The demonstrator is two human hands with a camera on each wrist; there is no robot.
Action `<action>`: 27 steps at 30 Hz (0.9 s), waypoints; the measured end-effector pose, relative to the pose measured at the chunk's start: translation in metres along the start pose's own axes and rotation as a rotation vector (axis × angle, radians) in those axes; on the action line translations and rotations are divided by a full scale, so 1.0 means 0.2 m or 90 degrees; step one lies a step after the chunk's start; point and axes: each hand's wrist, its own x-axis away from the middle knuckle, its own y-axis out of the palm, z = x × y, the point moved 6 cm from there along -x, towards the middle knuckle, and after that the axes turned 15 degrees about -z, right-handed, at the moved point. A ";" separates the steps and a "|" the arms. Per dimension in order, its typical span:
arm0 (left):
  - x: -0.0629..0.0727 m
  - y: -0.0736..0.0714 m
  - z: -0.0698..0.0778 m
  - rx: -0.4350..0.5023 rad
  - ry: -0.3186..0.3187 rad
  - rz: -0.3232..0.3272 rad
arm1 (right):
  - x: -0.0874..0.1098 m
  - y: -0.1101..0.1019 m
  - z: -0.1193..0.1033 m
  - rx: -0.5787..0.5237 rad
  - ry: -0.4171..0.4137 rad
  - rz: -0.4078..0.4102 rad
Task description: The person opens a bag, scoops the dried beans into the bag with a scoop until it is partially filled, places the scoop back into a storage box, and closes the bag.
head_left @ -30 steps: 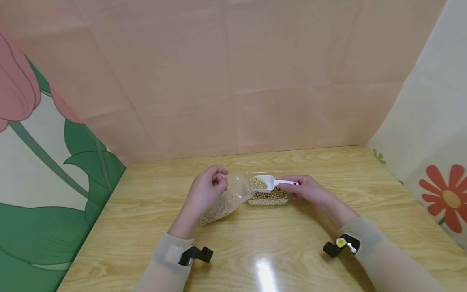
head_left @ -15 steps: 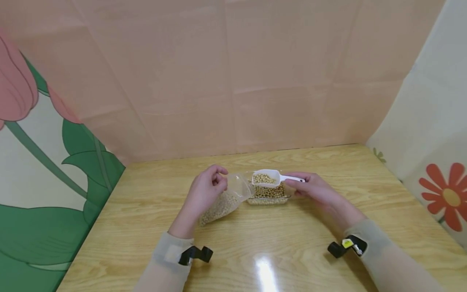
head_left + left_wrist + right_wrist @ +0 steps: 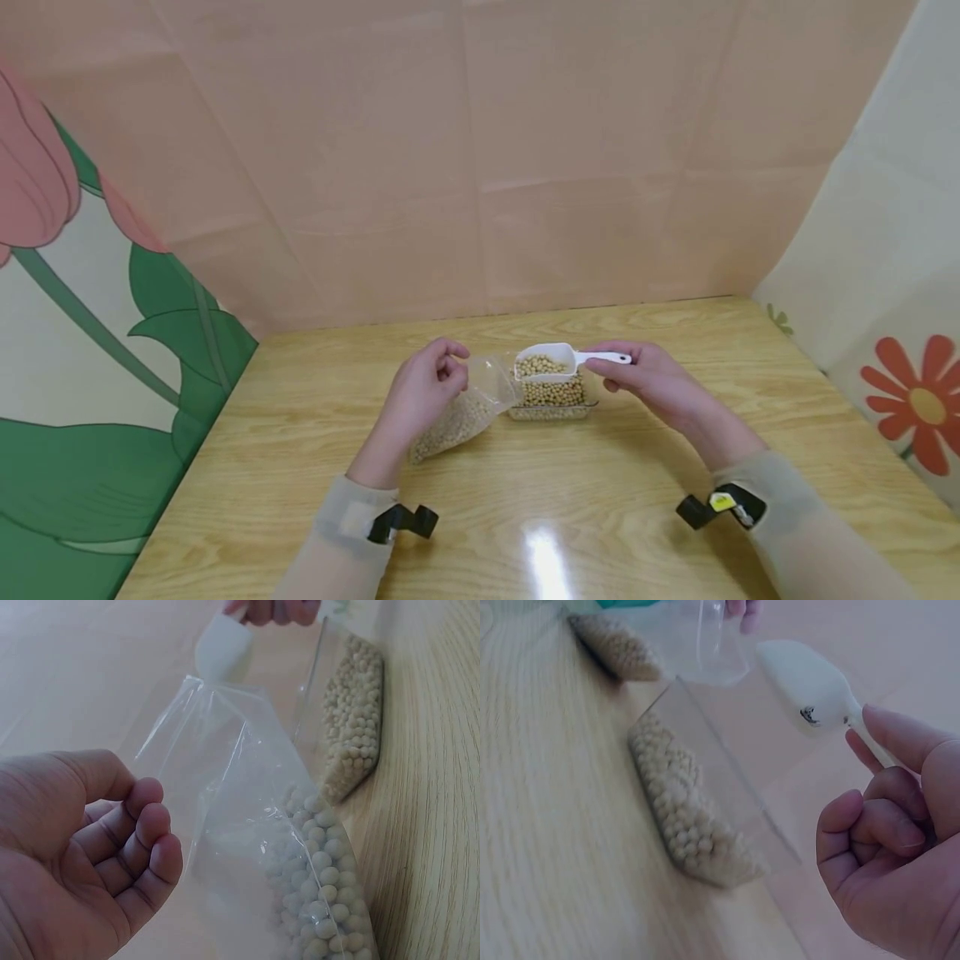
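My left hand [image 3: 427,387] pinches the rim of a clear plastic bag [image 3: 247,772], which leans on the table with pale round beans [image 3: 330,892] in its lower part. The fingers curl inward at the film, and the bag's mouth faces right. In my right hand [image 3: 652,375], thumb and fingers grip the handle of a white scoop [image 3: 566,361] loaded with beans. The scoop is held level over a clear rectangular box [image 3: 727,765] that contains more of the same beans [image 3: 682,802]. Its tip is close to the bag's mouth in the head view.
The wood-grain table [image 3: 480,517] runs back to a pink sheet [image 3: 480,167]. Painted walls with a tulip [image 3: 37,167] and a red flower [image 3: 926,408] flank it. Each forearm has a black camera mount [image 3: 401,523] strapped on.
My right hand has drawn the loaded scoop right and slightly up, from the bag's mouth to above the box. My left hand and the bag have stayed in place.
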 end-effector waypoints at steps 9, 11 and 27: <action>0.00 0.00 -0.01 0.002 0.003 -0.003 | -0.02 0.08 -0.10 0.057 0.006 -0.012; 0.00 0.00 -0.01 0.002 0.005 -0.004 | -0.02 0.09 -0.11 0.075 0.010 -0.012; 0.00 0.00 -0.01 -0.001 0.002 0.002 | -0.05 0.21 -0.28 0.216 0.023 0.004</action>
